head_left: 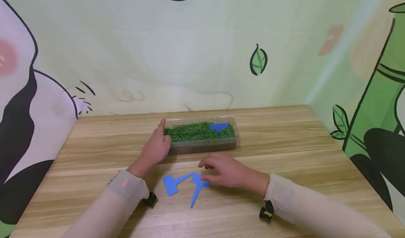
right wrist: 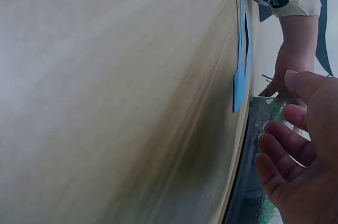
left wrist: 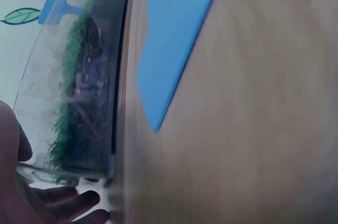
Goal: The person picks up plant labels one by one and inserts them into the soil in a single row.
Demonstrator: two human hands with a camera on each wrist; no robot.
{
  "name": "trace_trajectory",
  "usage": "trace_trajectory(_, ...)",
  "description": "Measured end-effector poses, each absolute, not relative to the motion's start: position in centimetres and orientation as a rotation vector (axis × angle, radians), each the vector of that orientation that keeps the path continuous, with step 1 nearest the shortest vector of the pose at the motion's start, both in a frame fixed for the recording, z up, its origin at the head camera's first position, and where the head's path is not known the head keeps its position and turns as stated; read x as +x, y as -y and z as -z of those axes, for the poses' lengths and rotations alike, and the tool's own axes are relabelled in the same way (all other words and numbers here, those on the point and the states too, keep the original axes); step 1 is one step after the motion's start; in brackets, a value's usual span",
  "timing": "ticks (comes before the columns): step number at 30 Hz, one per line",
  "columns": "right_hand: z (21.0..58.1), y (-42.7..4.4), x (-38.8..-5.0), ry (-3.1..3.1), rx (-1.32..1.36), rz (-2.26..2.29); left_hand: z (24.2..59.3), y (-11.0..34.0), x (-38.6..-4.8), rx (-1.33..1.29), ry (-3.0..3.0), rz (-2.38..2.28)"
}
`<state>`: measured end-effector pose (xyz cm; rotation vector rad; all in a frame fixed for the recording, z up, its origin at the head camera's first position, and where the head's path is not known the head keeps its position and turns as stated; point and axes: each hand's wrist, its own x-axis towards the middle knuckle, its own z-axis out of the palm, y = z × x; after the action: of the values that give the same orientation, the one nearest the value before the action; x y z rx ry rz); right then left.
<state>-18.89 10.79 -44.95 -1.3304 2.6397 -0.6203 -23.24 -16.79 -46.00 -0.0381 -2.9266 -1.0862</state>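
A clear plastic box [head_left: 202, 147] holds green grass [head_left: 190, 132] over dark filling, with a blue T-shaped tag [head_left: 218, 127] standing at its right end. My left hand [head_left: 155, 145] rests on the box's left end, index finger extended along it. Two more blue tags lie on the table in front: one [head_left: 171, 186] to the left, the other [head_left: 197, 187] beside it, their ends close together. Over the right one hovers my right hand [head_left: 226, 171], fingers loosely bent and holding nothing; in the right wrist view its fingers [right wrist: 285, 150] are apart.
The wooden table [head_left: 275, 136] reaches back to a wall cloth [head_left: 202, 55] printed with leaves and cartoon shapes. A small black camera sits at each wrist, one on the left [head_left: 150, 199] and one on the right [head_left: 267, 211].
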Motion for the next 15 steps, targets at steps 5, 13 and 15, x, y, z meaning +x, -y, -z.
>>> trace_trajectory(5, 45.0, -10.6, -18.7, -2.609, -1.345, 0.606, 46.5, 17.4, -22.8, -0.038, 2.881, 1.064)
trace_trajectory(13, 44.7, -10.9, -18.6, -2.611, -1.319, 0.568, 45.8, 17.7, -22.2, -0.112, 2.84, 1.086)
trace_trajectory(15, 44.7, -11.0, -18.7, -2.618, -1.324, 0.56, 45.4, 17.8, -22.0, -0.116, 2.819, 1.075)
